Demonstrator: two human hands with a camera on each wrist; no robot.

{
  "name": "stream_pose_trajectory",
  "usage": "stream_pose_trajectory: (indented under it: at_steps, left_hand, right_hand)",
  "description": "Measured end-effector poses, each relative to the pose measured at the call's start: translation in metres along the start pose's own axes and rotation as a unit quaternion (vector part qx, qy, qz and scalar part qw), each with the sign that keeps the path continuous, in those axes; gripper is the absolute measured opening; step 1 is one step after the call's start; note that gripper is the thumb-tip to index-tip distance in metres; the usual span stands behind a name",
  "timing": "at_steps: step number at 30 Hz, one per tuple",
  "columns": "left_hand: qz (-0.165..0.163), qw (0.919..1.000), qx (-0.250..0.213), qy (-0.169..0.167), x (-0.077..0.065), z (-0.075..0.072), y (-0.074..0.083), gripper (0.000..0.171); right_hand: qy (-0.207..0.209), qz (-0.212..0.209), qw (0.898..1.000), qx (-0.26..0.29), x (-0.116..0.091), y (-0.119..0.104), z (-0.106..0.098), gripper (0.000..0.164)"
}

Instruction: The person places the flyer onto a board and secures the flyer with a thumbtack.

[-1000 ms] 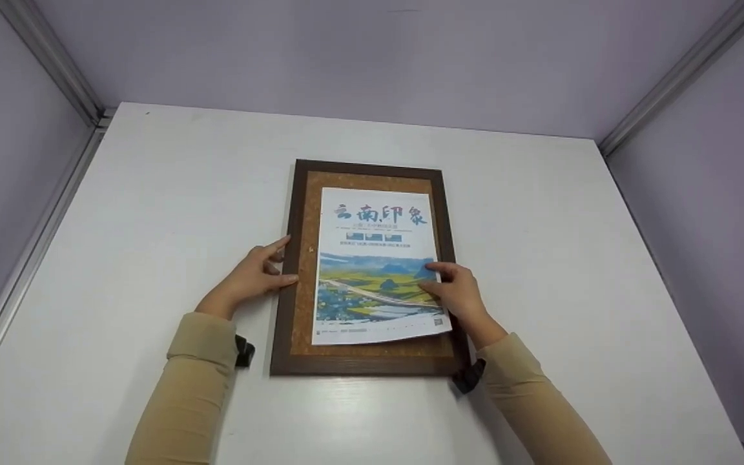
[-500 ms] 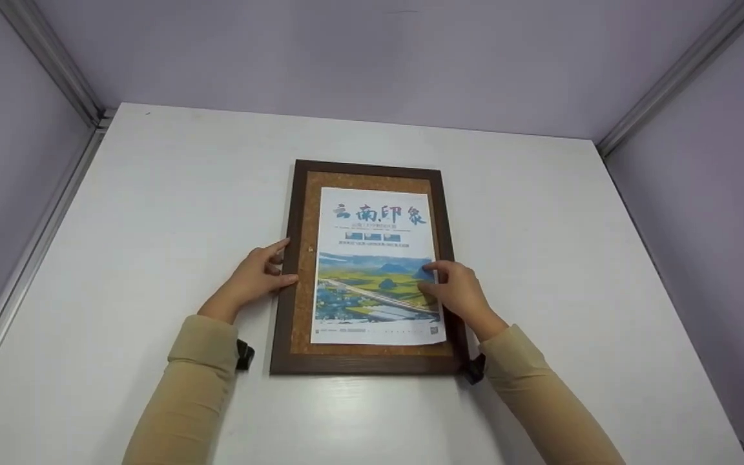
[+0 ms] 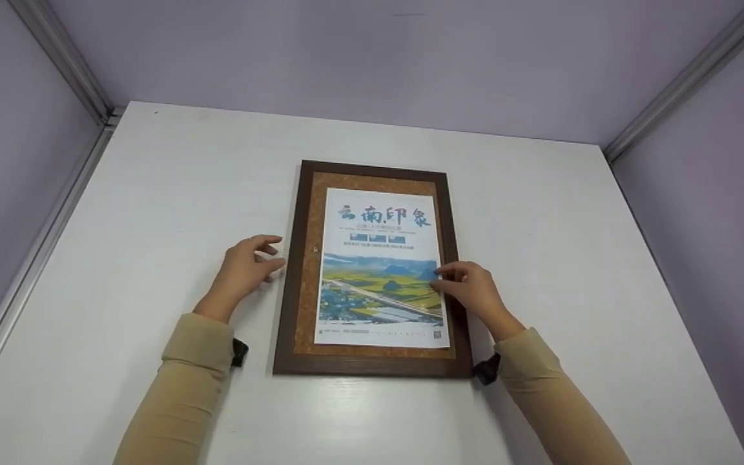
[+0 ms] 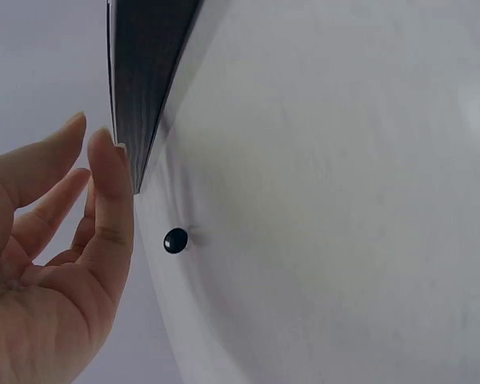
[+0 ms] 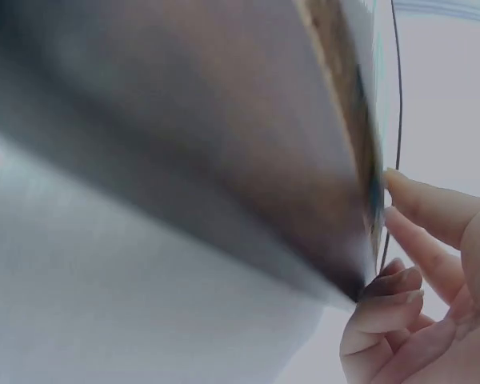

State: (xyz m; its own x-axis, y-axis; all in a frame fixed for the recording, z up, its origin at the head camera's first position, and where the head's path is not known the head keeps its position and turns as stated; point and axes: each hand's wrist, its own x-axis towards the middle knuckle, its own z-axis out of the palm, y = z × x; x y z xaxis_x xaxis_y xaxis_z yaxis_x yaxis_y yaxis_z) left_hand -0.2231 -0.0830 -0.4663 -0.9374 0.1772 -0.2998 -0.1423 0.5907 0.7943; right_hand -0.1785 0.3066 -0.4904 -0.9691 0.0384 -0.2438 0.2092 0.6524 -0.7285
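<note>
A printed poster [image 3: 378,303] with large Chinese characters and a green-and-blue landscape lies on the cork of a dark brown framed board [image 3: 372,365]. At the poster's right edge, the thumb and index finger of my right hand [image 3: 475,289] touch the paper, with a gap between their tips in the right wrist view. The other fingers fold near the frame's right side. My left hand [image 3: 243,268] hovers just left of the frame, fingers gently bent and holding nothing. In the left wrist view, the frame's dark side [image 4: 148,72] stands beyond those fingertips.
Behind the frame is a broad white panel [image 3: 572,258] with pale lilac walls [image 3: 359,58] and metal rails [image 3: 682,84] at its edges. A small black round knob [image 4: 175,241] sticks out of the white surface in the left wrist view.
My left hand has come off the frame's left side and moved slightly left. The poster's lower right corner, raised earlier, now lies flatter. My right fingertips have shifted slightly toward the poster's edge.
</note>
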Motion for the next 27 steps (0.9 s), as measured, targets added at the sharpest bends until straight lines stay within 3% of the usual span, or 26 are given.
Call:
stream_pose_trajectory:
  at_steps: [8, 14, 19, 27]
  left_hand:
    - [0.001, 0.9974, 0.057, 0.044, -0.007, -0.018, -0.010, 0.037]
    - [-0.032, 0.9973, 0.062, 0.022, -0.013, -0.022, -0.021, 0.041]
    - [-0.042, 0.9975, 0.057, 0.011, -0.014, -0.022, -0.026, 0.042]
    - [-0.030, 0.9949, 0.093, 0.023, -0.014, -0.018, -0.030, 0.029]
  right_hand:
    - [0.007, 0.019, 0.998, 0.062, 0.004, 0.017, -0.009, 0.036]
    - [-0.016, 0.032, 0.990, 0.138, 0.007, 0.032, -0.013, 0.039]
    - [-0.058, 0.014, 0.990, 0.124, 0.005, 0.039, -0.016, 0.044]
    - [-0.094, 0.003, 0.990, 0.101, 0.004, 0.040, -0.014, 0.056]
